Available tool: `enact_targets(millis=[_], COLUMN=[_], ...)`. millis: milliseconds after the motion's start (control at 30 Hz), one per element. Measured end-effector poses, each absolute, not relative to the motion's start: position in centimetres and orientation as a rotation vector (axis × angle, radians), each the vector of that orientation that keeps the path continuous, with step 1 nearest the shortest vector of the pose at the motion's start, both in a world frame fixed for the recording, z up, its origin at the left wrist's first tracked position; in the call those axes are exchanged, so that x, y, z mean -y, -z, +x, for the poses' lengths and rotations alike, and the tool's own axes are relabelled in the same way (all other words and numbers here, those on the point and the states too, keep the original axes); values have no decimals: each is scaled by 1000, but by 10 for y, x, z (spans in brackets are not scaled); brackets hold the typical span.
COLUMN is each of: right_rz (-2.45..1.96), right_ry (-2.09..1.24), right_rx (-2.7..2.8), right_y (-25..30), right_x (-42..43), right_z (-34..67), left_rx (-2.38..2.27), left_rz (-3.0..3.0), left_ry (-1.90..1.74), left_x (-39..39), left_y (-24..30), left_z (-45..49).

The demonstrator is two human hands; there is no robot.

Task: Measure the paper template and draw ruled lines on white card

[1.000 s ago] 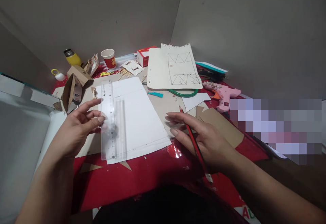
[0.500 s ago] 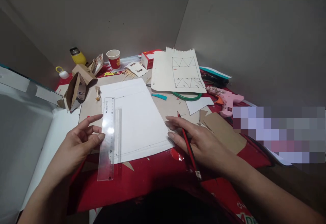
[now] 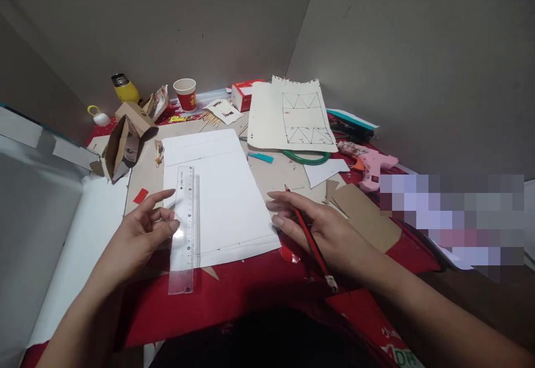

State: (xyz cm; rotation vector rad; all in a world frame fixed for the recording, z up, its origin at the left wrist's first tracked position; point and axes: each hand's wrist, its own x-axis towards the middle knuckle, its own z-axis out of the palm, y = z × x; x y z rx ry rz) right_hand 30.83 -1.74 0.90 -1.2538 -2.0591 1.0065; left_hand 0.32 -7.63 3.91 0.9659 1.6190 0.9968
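Observation:
My left hand (image 3: 144, 231) pinches the left edge of a clear plastic ruler (image 3: 184, 234) between thumb and fingers. The ruler stands lengthwise over the left part of a white sheet of paper (image 3: 228, 201), its near end past the paper's edge. Faint pencil lines cross the sheet near its top and bottom. A red and black pencil (image 3: 308, 230) rests in my right hand (image 3: 324, 228), between thumb and index finger, tip pointing away from me. That hand is at the sheet's right edge; some of its fingers are hidden.
Behind the sheet lies a page with drawn triangles (image 3: 295, 117), over a green ring (image 3: 307, 158). A pink glue gun (image 3: 370, 164) sits at the right, near brown cardboard (image 3: 368, 217). Along the back stand a paper cup (image 3: 185, 96) and yellow bottle (image 3: 125, 89). Folded cardboard (image 3: 115, 148) is at left.
My left hand has shifted the ruler a little to the right over the sheet. The pencil's tip has swung slightly left in my right hand.

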Motion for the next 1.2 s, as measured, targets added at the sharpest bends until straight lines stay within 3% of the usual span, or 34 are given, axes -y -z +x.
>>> enact_targets(millis=[333, 600, 867, 1200], right_rz=[-1263, -1215, -1068, -1083], right_ry=[-937, -794, -1024, -1119], right_rx=[1974, 2078, 1904, 1795], right_y=[-9, -41, -58, -69], right_x=[17, 8, -23, -49], right_z=[317, 307, 283, 275], left_rx=[-1556, -1551, -1724, -1995], left_rz=[941, 1002, 1326, 1894], left_ry=[-926, -912, -1167, -841], left_x=[76, 63, 16, -40], left_y=[-42, -55, -61, -56], left_z=[15, 24, 13, -21])
